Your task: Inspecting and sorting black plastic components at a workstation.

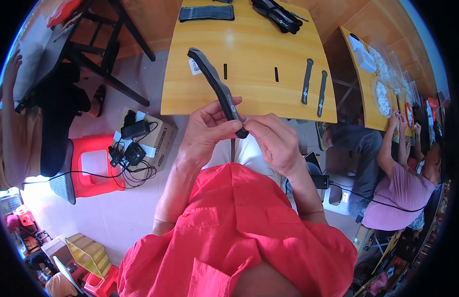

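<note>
A long, dark grey and black strap bundle [217, 85] slants up from my hands over the table's near edge. A white printed tag [194, 67] hangs by its far end. My left hand [208, 123] grips the bundle near its lower end, thumb on top and fingers behind. At that same end the fingertips of my right hand [275, 141] are pinched together against the strap's tip. Whether they hold something small there is hidden. Two single grey straps, one longer [306, 81] and one shorter [322, 94], lie apart on the table's right side.
The wooden table [249, 47] also bears a flat row of grey straps [206, 13], a black strap bundle [278, 16] and two short black strips. A cardboard box [162, 141] with adapters and cables, and a red stool [98, 143], stand left. Co-workers sit on both sides.
</note>
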Action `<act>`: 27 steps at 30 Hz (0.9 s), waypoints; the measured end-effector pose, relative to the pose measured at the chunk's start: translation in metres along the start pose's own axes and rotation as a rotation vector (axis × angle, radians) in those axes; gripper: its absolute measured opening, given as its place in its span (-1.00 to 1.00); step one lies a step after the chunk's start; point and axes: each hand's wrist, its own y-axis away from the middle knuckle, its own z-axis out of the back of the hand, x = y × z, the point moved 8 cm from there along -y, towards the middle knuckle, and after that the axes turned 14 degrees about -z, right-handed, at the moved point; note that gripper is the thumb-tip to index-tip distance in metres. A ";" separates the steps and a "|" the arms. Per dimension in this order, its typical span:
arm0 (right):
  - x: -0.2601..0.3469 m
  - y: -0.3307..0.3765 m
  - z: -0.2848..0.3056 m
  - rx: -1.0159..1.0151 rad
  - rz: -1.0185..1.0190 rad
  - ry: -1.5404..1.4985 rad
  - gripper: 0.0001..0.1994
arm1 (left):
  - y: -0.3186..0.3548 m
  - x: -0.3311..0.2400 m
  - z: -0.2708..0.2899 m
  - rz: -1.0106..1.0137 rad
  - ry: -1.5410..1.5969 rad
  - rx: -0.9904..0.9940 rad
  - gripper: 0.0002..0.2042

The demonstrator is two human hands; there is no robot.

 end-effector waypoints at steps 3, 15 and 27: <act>0.001 -0.001 0.000 0.002 -0.026 0.019 -0.72 | 0.000 0.000 -0.001 -0.023 0.001 0.012 -0.55; -0.003 0.002 0.002 0.011 -0.092 -0.032 -0.76 | 0.000 0.004 -0.002 0.005 -0.036 0.020 -0.53; -0.001 -0.005 0.003 0.047 -0.146 -0.009 -0.80 | -0.002 -0.003 -0.017 0.047 -0.067 0.047 -0.55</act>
